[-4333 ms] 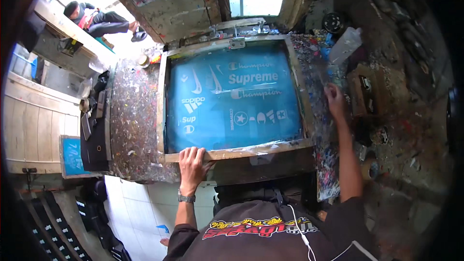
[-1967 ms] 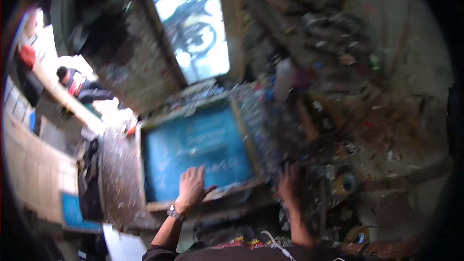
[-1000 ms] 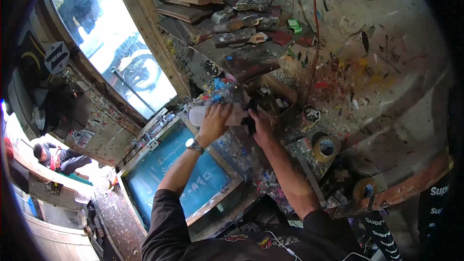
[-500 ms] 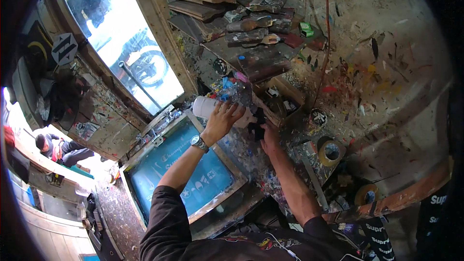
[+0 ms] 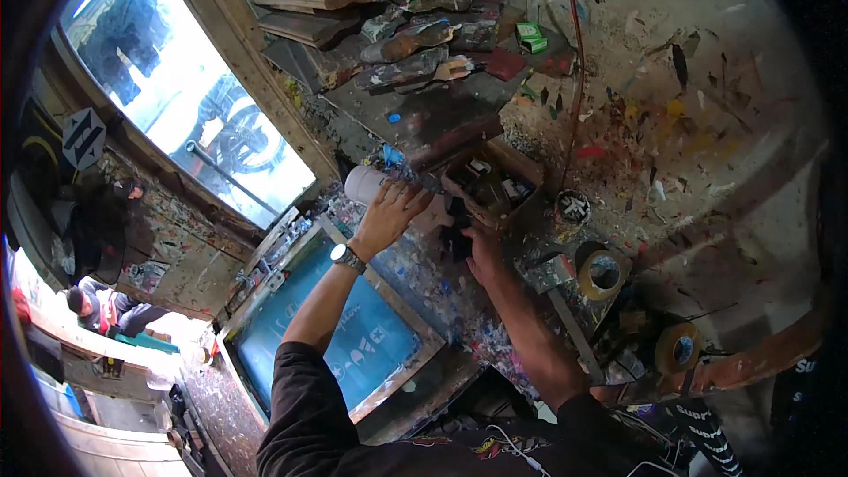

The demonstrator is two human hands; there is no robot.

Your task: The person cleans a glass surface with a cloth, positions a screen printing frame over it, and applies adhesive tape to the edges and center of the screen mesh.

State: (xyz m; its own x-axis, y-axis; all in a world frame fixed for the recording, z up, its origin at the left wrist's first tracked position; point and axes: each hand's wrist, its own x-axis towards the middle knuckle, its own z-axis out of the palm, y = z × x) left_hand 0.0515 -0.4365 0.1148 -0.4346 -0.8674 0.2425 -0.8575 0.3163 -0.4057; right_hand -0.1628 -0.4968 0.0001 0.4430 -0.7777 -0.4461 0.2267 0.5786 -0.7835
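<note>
My left hand point(image 5: 392, 215) lies over a white plastic container point(image 5: 363, 184), which is tipped on its side with its rounded end past my fingers. The fingers wrap around it, and a beige part shows beyond the hand. A black cloth point(image 5: 457, 234) is held in my right hand point(image 5: 483, 253) against the container's other side; the fingertips are partly hidden by the cloth. Below my left forearm is a wood-framed printing screen point(image 5: 422, 349) with blue mesh and pale stencil shapes.
A cardboard box point(image 5: 517, 203) of small items stands beyond my right hand. Paint-crusted squeegees point(image 5: 415, 40) are stacked at the back. Tape rolls point(image 5: 604, 273) sit to the right, near a can point(image 5: 573, 208). Someone sits outside at far left point(image 5: 115, 309).
The whole view has shifted slightly, with the back of the bench moving left and up. Both hands keep their hold on the container and the black cloth.
</note>
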